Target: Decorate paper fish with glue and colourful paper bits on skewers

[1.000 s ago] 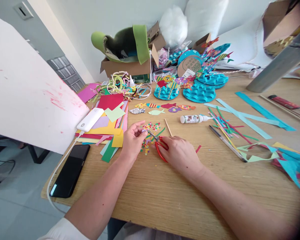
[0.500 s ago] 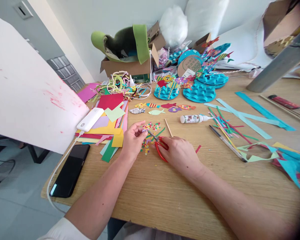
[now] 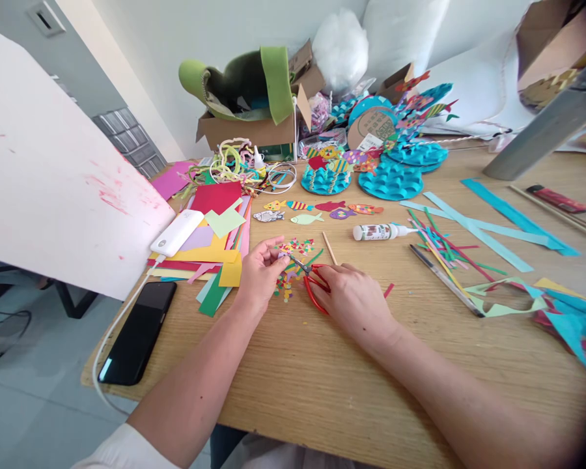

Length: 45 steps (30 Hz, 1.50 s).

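Observation:
My right hand (image 3: 355, 294) grips red-handled scissors (image 3: 315, 298), whose blades point left toward my other hand. Pinched between thumb and fingers of my left hand (image 3: 260, 273) is a small purple piece of paper (image 3: 284, 256), mostly covered by the fingertips. The scissor tips are at this piece; I cannot tell whether the blades are apart. Under and around them lies a pile of tiny coloured paper bits (image 3: 297, 247). Just beyond, several paper fish (image 3: 306, 219) lie in two rows. A thin wooden stick (image 3: 329, 249) rests by my right hand.
Left are stacked coloured papers (image 3: 217, 251), a white power bank (image 3: 176, 233) and a phone (image 3: 137, 333). A glue bottle (image 3: 378, 232), paper strips (image 3: 478, 228) and a pen (image 3: 444, 280) lie to the right. Behind stand blue scalloped discs (image 3: 390, 181) and a cardboard box (image 3: 247, 137).
Both hands stay almost in place, with the scissors still at the small paper piece. The view has shifted very slightly.

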Motion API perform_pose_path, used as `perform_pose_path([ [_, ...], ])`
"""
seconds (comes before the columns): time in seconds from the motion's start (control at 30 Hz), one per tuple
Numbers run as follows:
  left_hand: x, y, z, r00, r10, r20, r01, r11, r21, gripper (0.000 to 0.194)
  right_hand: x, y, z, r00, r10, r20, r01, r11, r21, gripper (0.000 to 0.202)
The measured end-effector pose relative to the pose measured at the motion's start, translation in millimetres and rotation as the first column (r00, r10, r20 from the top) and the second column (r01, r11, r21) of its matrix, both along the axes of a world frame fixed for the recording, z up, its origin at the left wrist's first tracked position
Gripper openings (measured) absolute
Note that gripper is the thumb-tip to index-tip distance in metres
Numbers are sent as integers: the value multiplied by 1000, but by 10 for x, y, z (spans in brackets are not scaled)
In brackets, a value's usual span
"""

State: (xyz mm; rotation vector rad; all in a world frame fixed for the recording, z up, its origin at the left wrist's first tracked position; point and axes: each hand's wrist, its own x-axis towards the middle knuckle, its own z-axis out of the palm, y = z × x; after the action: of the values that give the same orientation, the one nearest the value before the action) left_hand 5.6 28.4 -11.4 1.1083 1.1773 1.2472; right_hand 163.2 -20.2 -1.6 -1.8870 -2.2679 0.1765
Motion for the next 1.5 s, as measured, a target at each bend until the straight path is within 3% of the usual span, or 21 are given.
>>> perform_pose_path([
  [1.5,7,-7,3,1000,-6,-24,6,1000,15,43,1,7,-34,1000,18,-10,-17,1000,25,33],
])
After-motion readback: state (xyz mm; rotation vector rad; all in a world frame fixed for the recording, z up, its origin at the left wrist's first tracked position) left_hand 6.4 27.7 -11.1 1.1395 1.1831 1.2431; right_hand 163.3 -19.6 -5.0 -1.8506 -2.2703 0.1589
